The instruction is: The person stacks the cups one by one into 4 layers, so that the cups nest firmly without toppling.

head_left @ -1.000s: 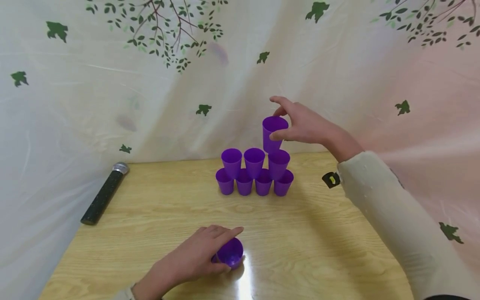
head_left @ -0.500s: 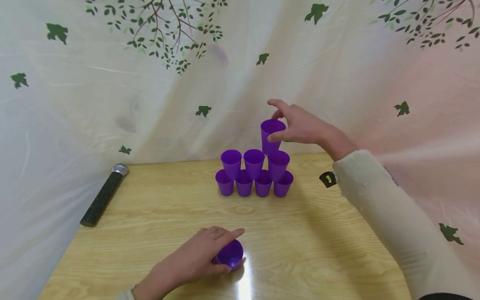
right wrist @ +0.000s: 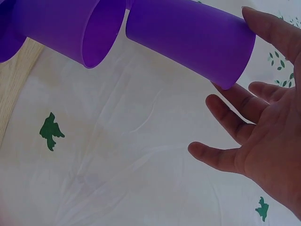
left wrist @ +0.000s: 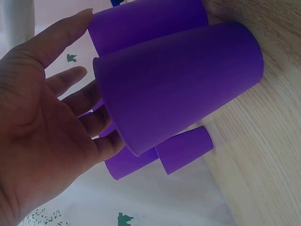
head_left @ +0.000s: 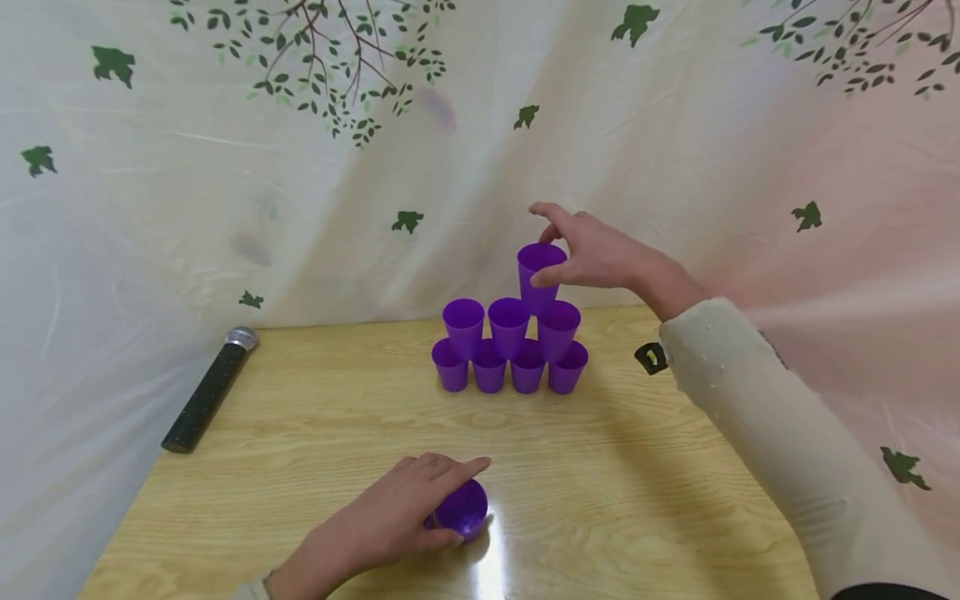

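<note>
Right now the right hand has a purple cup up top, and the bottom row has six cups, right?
No, the bottom row has four, not six: look at the head view. The right hand does have a purple cup up top.

Left hand (left wrist: 51, 113), palm showing, comes in from the left, its fingers bent behind the rim of a large purple near cup (left wrist: 178, 84). The thumb tip meets the rim of a second cup (left wrist: 148, 21), partly hidden by the first. Both appear sideways, bases toward the wooden table (left wrist: 265, 150) at right. Lower down, far cups (left wrist: 186, 148) appear smaller, before pale cloth (left wrist: 174, 200) with green shapes.
</note>
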Demonstrator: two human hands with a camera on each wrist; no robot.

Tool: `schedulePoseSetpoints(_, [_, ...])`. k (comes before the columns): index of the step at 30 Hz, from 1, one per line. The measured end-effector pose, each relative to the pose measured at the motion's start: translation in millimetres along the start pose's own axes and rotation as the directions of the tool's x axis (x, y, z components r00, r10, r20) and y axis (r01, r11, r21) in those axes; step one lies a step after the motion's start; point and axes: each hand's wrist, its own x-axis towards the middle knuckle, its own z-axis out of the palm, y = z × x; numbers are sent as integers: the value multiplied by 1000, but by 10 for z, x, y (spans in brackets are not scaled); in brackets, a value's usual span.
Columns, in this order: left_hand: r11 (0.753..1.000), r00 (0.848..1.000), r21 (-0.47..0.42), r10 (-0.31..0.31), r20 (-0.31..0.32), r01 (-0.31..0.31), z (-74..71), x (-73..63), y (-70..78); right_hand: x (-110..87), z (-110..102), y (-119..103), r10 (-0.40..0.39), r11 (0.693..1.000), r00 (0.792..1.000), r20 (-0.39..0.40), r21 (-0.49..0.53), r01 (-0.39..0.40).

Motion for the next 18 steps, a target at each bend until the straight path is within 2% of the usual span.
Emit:
schedulePoseSetpoints(8, [1000, 1000, 3, 10, -9, -10, 8, 11, -1, -3, 4, 14, 3, 1000, 1000, 4, -16, -3])
schedulePoseSetpoints(18, [1000, 1000, -2, 0, 7, 0, 4, 10, 17, 5, 19, 42, 3, 1000, 1000, 5, -28, -3])
